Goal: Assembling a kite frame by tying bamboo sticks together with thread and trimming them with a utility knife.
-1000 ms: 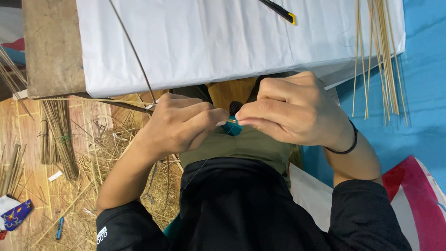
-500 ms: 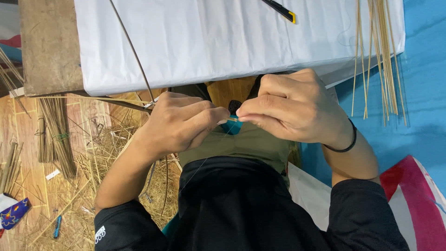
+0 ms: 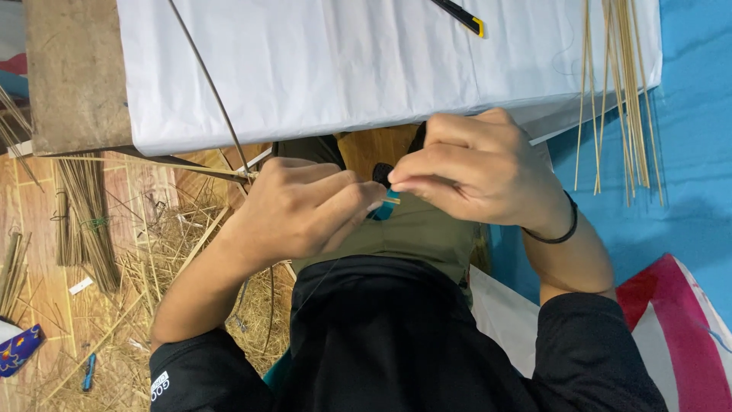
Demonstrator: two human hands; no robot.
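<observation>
Hands, head view: left hand (image 3: 301, 210) and right hand (image 3: 476, 172) meet fingertip to fingertip over the lap, both closed in a pinch on a small teal piece (image 3: 385, 207) with a dark bit above it; what exactly the piece is cannot be told, since the fingers cover most of it. A thin thread (image 3: 320, 278) appears to trail from the left hand down across the black sleeve. Risk, judged: the piece is small and held only at the tips, so a slip of either pinch could drop it into the lap or the straw litter (image 3: 145, 275) on the floor, where it would be hard to find; the fine thread could snag on a sleeve or the wristband (image 3: 560, 233). Surroundings: white sheet (image 3: 343, 61) covering the tabletop just beyond the hands; long dark curved strip (image 3: 210, 84) lying across it and ending just beside the left hand, near enough to catch a knuckle; black-and-yellow tool (image 3: 461, 14) at the far edge; pale thin sticks (image 3: 621, 91) hanging over the right side above blue flooring (image 3: 686, 152); tied straw bundle (image 3: 88, 221) on the floor at left.
</observation>
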